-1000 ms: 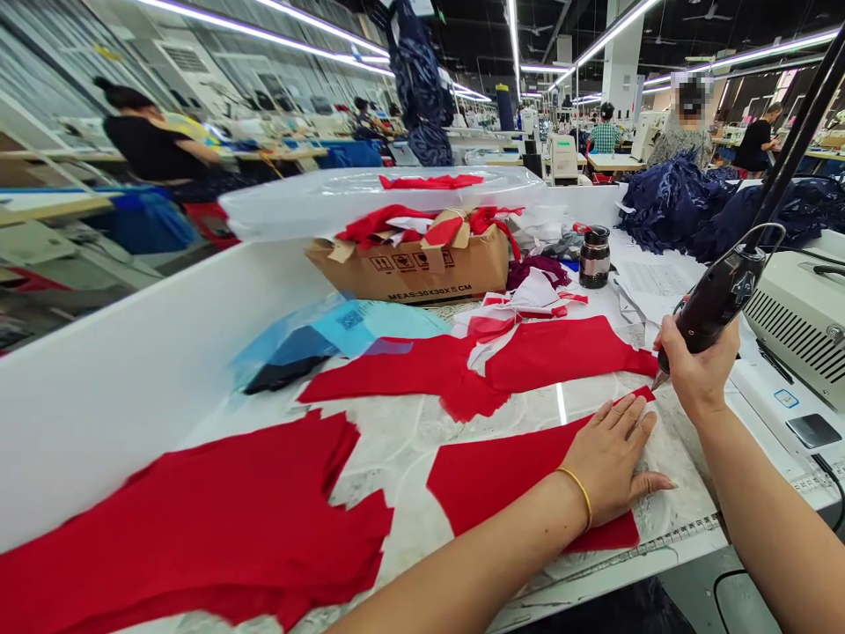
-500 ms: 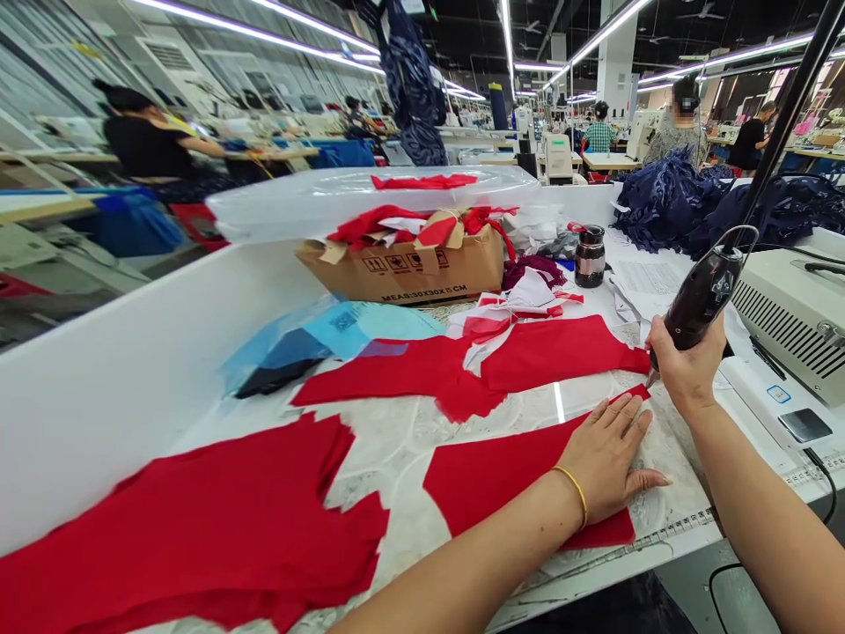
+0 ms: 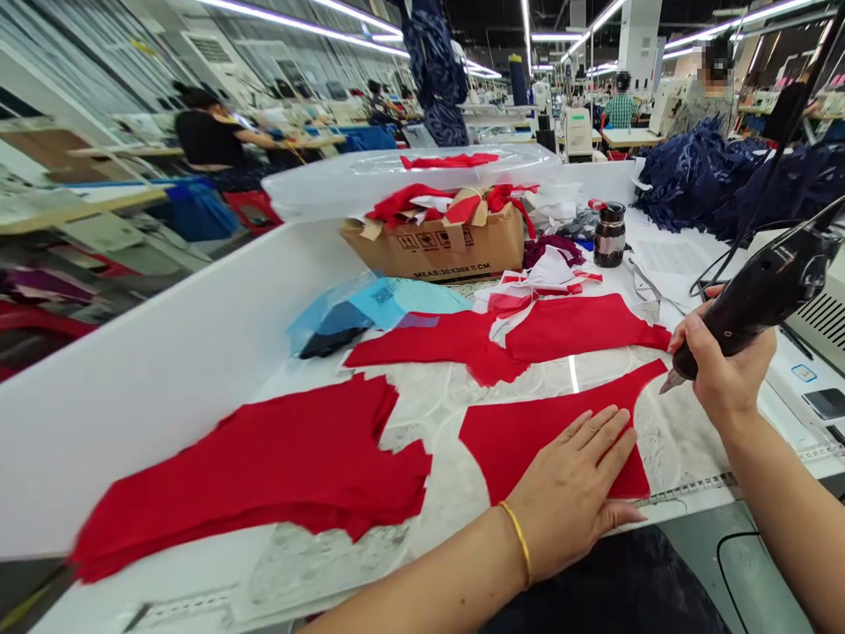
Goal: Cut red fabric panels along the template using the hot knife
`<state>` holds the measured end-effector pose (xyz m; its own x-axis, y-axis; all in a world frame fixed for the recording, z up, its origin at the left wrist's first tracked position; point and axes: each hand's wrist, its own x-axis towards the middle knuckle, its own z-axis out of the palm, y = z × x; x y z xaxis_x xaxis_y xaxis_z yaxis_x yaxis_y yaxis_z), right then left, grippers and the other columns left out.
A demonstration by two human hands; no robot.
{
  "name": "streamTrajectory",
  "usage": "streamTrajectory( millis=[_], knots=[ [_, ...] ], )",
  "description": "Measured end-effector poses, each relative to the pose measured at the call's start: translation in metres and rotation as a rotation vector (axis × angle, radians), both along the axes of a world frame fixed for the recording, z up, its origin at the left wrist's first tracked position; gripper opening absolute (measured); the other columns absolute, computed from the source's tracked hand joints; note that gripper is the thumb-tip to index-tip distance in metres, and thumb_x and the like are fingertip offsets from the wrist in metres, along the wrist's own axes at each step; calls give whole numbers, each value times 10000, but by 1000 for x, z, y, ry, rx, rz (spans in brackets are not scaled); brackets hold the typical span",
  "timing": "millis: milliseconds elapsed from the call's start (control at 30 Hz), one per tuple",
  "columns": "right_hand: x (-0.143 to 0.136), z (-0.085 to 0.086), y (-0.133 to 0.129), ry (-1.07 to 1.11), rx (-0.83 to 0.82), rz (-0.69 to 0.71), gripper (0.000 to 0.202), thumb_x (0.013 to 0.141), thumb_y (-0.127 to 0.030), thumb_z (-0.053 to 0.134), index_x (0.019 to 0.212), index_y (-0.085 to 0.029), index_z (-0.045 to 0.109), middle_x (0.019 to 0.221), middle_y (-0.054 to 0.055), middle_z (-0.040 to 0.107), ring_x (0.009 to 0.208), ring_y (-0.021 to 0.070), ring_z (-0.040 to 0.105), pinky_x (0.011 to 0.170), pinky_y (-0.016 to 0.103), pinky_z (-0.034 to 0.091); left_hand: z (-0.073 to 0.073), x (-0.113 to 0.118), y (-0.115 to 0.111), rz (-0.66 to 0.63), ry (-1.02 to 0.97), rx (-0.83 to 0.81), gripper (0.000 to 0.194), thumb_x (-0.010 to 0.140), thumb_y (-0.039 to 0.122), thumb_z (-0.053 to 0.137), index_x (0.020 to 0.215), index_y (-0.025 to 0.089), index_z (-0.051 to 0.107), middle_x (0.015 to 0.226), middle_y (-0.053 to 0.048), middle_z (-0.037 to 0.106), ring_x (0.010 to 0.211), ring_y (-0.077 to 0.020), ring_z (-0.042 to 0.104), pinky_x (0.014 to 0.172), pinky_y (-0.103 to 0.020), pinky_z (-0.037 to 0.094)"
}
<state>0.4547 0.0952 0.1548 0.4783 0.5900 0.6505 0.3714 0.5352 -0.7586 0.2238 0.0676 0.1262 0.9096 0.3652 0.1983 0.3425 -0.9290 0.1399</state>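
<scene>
My left hand lies flat, fingers stretched out, on a cut red fabric piece near the table's front edge. A gold bangle is on that wrist. My right hand is wrapped round a black corded hand tool with a pointed metal tip. The tip points down and left, just right of the piece's narrow upper end, apart from the cloth. Behind this piece lie more red fabric pieces. A stack of red fabric rests at the left.
A cardboard box of red scraps stands at the back beside a dark jar. A light blue plastic bag lies before it. Dark blue cloth is heaped back right, near a grey machine. A measuring tape runs along the front edge.
The tool has moved away from the fabric's narrow end and tilted over to the right. My left hand has slid down the piece towards me. The camera view has shifted left.
</scene>
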Motion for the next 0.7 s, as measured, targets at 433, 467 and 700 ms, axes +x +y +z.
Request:
streamTrajectory(
  millis=[433,467,700],
  knots=[
    [-48,14,-75,101,-141,267,315,864,-383,759,1080,-249,572,668,-40,590,603,180,609,628,378,561,-27,-17,-23,-52,-48,14,864,1037,747,305,1519,53,483,1584,-225,493,1533,-343,407,1248,-494,396],
    [-49,15,-77,103,-145,270,312,861,-378,761,1074,-245,576,668,-39,595,596,179,608,635,381,564,-29,-17,-22,-49,-50,15,865,1036,749,306,1515,51,488,1584,-224,494,1531,-345,409,1246,-493,397],
    [-54,19,-82,87,-155,261,284,857,-387,766,1048,-243,614,673,-28,598,599,188,611,686,406,578,-31,-15,-20,-37,-46,-2,857,1039,748,321,1540,68,468,1597,-210,485,1546,-330,386,1262,-491,365]
  ],
)
